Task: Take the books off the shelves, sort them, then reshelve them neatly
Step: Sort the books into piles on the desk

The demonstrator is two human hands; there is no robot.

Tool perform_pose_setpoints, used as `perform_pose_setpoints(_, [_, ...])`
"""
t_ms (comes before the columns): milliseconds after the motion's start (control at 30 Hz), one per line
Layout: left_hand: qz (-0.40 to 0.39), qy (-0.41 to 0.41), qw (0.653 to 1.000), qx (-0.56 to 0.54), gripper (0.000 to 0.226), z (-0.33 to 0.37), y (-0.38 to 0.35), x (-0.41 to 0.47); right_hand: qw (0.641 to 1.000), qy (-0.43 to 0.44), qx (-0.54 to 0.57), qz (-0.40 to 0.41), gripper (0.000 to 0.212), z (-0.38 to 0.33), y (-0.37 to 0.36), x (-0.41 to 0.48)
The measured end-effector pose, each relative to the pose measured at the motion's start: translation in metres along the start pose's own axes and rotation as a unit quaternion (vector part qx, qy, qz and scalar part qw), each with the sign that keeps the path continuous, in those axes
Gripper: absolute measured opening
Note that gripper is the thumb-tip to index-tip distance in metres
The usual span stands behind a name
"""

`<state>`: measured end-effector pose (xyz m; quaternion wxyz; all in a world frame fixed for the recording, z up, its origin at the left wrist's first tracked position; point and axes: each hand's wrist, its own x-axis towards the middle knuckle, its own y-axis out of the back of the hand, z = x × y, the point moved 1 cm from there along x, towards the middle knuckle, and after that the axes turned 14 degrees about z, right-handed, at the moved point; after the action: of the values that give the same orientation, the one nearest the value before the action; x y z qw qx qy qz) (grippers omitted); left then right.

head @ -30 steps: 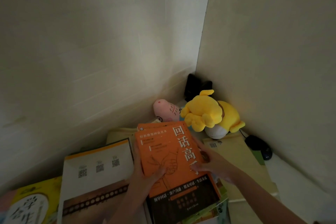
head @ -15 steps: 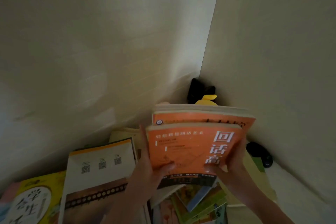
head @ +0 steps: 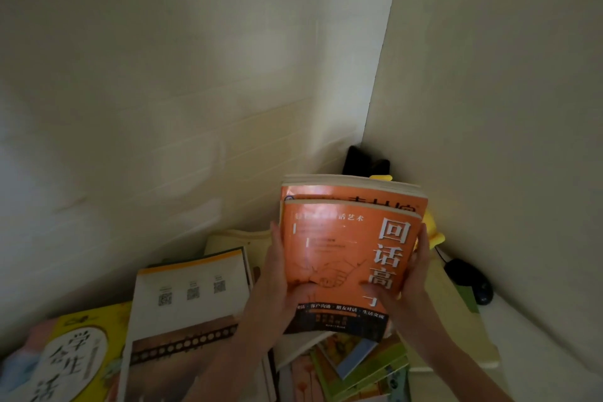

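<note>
Orange stack of two books: front orange book (head: 339, 248) with white characters, rear orange book (head: 352, 197) showing above its top edge. The stack is held up and tilted toward the camera, in front of the wall corner. Left grip (head: 277, 287) clamps the left edge, thumb on the front cover. Right grip (head: 411, 277) clamps the right edge, thumb also on the cover. Both grips are closed on the stack. Below it lies a loose pile of colourful thin books (head: 359, 365). To the left a white book (head: 192, 284) with QR codes lies flat, with a yellow book (head: 75, 356) further left. A yellow plush (head: 434, 228) is mostly hidden behind the stack. A black mouse (head: 470, 281) sits to the right, near the wall.
</note>
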<state>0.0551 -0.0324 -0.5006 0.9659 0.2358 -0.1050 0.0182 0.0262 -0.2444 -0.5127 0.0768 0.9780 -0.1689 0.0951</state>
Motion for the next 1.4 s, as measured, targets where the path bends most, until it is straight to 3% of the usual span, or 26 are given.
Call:
perform_pose_setpoints(100, [0.013,-0.009,1.0,0.026,0.098,0.015,0.007,0.001,1.0,0.0,-0.001,-0.014,0.118,-0.015,0.007,0.009])
perform_pose_setpoints(200, [0.003,0.009,1.0,0.029,0.108,0.016,0.011,-0.006,0.995,-0.069,0.015,-0.065,0.11,-0.027,0.016,0.012])
perform_pose_setpoints(300, [-0.04,0.085,0.995,-0.02,0.111,0.009,0.012,-0.021,0.978,-0.161,0.037,-0.125,0.102,-0.02,0.022,0.009])
perform_pose_setpoints(467, [-0.119,0.205,0.969,-0.072,0.096,-0.018,-0.009,-0.047,0.948,-0.269,-0.006,-0.171,0.122,0.027,0.018,-0.013])
perform_pose_setpoints(533, [-0.147,0.195,0.969,0.04,0.101,-0.023,-0.017,-0.055,0.956,-0.243,-0.06,-0.15,0.108,0.045,0.014,-0.023])
perform_pose_setpoints(633, [-0.116,0.103,0.959,0.239,0.094,-0.021,-0.019,-0.053,0.965,-0.172,-0.169,-0.102,0.086,0.058,0.014,-0.028])
perform_pose_setpoints(733, [-0.121,0.083,0.967,0.209,0.087,-0.024,-0.019,-0.047,0.959,-0.189,-0.189,-0.089,0.082,0.064,0.017,-0.024])
perform_pose_setpoints(800, [-0.146,0.102,0.972,0.152,0.081,-0.03,-0.019,-0.048,0.957,-0.217,-0.171,-0.086,0.082,0.064,0.017,-0.02])
perform_pose_setpoints(900, [-0.123,0.158,0.977,0.075,0.081,-0.031,-0.019,-0.052,0.96,-0.193,-0.185,-0.082,0.084,0.063,0.015,-0.017])
perform_pose_setpoints(1133, [-0.045,0.183,0.978,0.085,0.082,-0.031,-0.011,-0.036,0.966,-0.144,-0.209,-0.059,0.084,0.067,0.006,-0.012])
perform_pose_setpoints(1233, [-0.056,0.203,0.974,0.088,0.078,-0.036,-0.008,-0.033,0.967,-0.127,-0.211,-0.063,0.078,0.065,-0.003,-0.016])
perform_pose_setpoints(1400, [-0.049,0.143,0.978,0.143,0.069,-0.032,0.005,-0.043,0.924,-0.005,-0.38,-0.048,0.072,0.073,0.001,-0.014])
